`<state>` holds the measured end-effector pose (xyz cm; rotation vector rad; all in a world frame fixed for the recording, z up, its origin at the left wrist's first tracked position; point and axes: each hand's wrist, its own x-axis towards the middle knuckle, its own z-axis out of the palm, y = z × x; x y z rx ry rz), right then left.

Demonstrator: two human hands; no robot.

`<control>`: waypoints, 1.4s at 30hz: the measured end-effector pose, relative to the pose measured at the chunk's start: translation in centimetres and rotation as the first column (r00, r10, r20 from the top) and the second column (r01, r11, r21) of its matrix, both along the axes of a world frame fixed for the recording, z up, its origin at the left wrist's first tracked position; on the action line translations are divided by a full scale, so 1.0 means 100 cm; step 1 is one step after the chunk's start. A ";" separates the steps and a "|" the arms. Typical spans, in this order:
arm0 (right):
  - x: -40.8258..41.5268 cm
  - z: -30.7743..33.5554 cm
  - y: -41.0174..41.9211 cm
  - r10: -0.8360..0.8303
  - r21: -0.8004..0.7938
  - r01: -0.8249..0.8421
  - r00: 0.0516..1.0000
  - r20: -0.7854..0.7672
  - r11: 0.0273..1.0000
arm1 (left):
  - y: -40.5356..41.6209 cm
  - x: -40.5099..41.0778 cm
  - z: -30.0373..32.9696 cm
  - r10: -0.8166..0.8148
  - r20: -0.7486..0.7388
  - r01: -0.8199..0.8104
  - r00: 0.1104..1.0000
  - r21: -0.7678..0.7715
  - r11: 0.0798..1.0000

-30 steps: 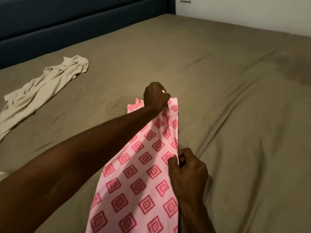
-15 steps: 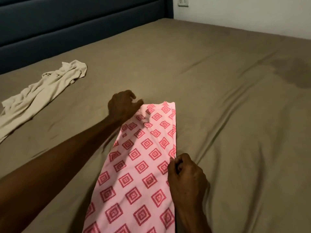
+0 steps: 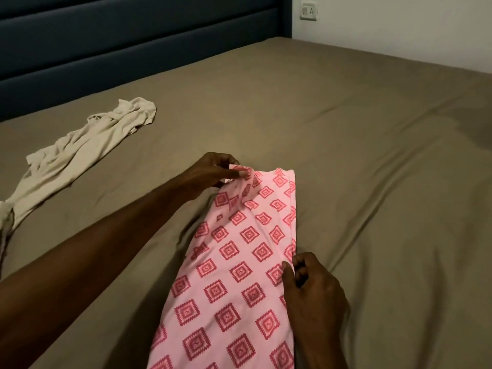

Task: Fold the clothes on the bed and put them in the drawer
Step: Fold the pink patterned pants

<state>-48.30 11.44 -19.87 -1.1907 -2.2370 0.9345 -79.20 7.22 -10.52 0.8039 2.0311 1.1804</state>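
Head view of a bed (image 3: pixel 346 129) covered by an olive-brown sheet, on which a pink garment (image 3: pixel 239 262) printed with red diamond motifs lies as a long folded strip running from the near edge of the bed toward its middle. The left hand (image 3: pixel 213 173) reaches to the strip's far left corner, where thumb and fingers pinch a small raised fold of the cloth. The right hand (image 3: pixel 314 286) rests at the strip's right edge about midway along, with thumb and curled fingers pinching that edge against the sheet. The right edge of the strip is straight and shows stacked layers; the left edge is uneven and rumpled near the far end. A crumpled beige garment (image 3: pixel 87 145) lies unfolded toward the left edge of the bed, well apart from the pink one, with bare sheet between them. Broad bare sheet extends right of the strip and beyond it to the dark padded headboard (image 3: pixel 133 49) and the white wall (image 3: pixel 399 30), which carries a socket (image 3: pixel 308 11). The near end of the pink strip is cut off by the lower frame edge, and the beige garment by the left. A dark patch near the bed's right edge is hard to make out.
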 end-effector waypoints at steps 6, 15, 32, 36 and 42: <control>0.001 0.001 0.000 0.016 -0.027 -0.016 1.000 0.001 0.999 | 0.004 -0.013 -0.030 0.263 0.009 -0.262 0.965 0.094 0.960; 0.001 0.004 0.001 -0.020 -0.098 0.014 0.998 -0.064 0.995 | -0.002 -0.033 -0.032 0.238 -0.092 -0.244 0.967 -0.058 0.968; 0.002 -0.003 0.005 -0.014 -0.091 0.009 0.998 -0.060 0.996 | 0.092 0.005 -0.041 -0.259 -0.602 0.152 0.755 -0.224 0.963; 0.003 -0.006 0.005 0.015 -0.073 -0.020 0.998 -0.059 0.997 | 0.094 0.008 -0.047 -0.121 -0.643 0.142 0.756 -0.018 0.990; 0.002 -0.011 0.005 -0.012 -0.062 0.005 0.992 -0.126 0.998 | 0.108 0.014 -0.058 -0.100 -0.696 0.143 0.711 0.004 0.990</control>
